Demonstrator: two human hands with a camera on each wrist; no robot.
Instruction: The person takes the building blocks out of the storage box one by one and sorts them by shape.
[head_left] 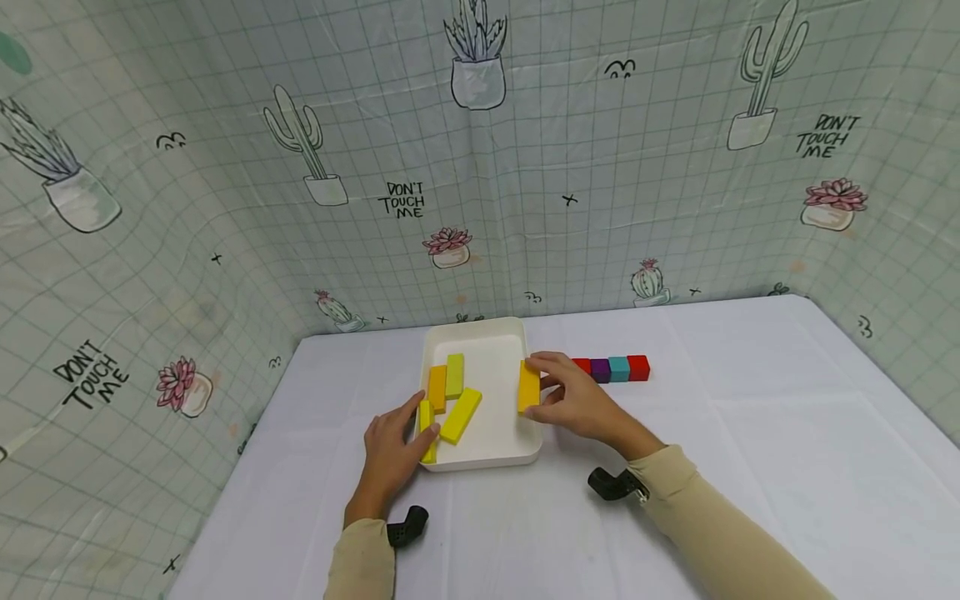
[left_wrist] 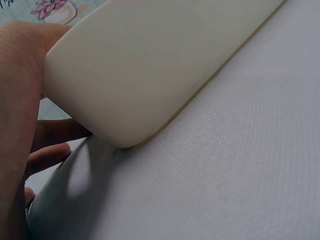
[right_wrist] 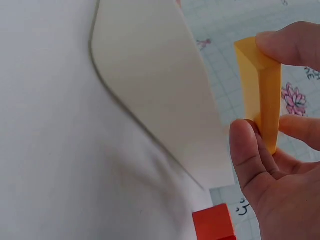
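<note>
A shallow white tray point(head_left: 487, 461) stands on the table, holding an orange-yellow block point(head_left: 437, 389), a lime-yellow block point(head_left: 454, 377) and a slanted yellow block point(head_left: 461, 416). At its left side my left hand point(head_left: 390, 446) holds a narrow-looking yellow block point(head_left: 427, 446) between thumb and fingers, close to the tray wall. In the left wrist view some of its fingers point(left_wrist: 60, 132) lie outside the tray, and the block is hidden. Over the right rim, my right hand point(head_left: 577, 400) pinches a deep-yellow block point(head_left: 528, 387); the right wrist view shows that block point(right_wrist: 262, 90) upright between thumb and fingertips.
Right of the tray, a row of small cubes lies partly behind my right hand: red, purple point(head_left: 600, 371), teal point(head_left: 618, 369) and red point(head_left: 638, 368). The white-covered table point(head_left: 750, 417) meets a printed cloth backdrop point(head_left: 525, 167) behind the tray.
</note>
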